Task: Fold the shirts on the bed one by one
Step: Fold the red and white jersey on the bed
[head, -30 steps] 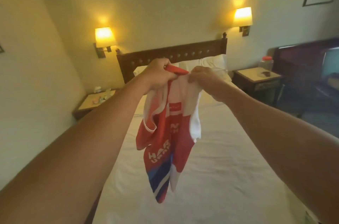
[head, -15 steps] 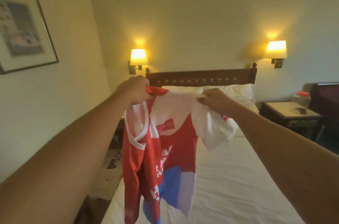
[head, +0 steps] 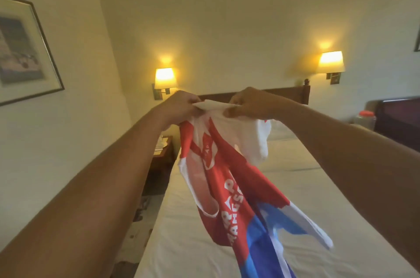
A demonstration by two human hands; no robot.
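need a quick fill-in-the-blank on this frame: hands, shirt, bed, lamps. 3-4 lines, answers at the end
1. Both hands, left hand and right hand, grip the shirt at its ____ edge.
2. The shirt hangs in the air above the ____.
3. The shirt is red, white and ____.
4. The number of lit wall lamps beside the headboard is ____.

Answers: top; bed; blue; two

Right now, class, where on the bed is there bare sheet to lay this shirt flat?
Both hands, left and right, hold the shirt in the air. Bare sheet on the bed lies between the hanging shirt and the right arm, and along its left edge. The head end by the headboard is mostly hidden.
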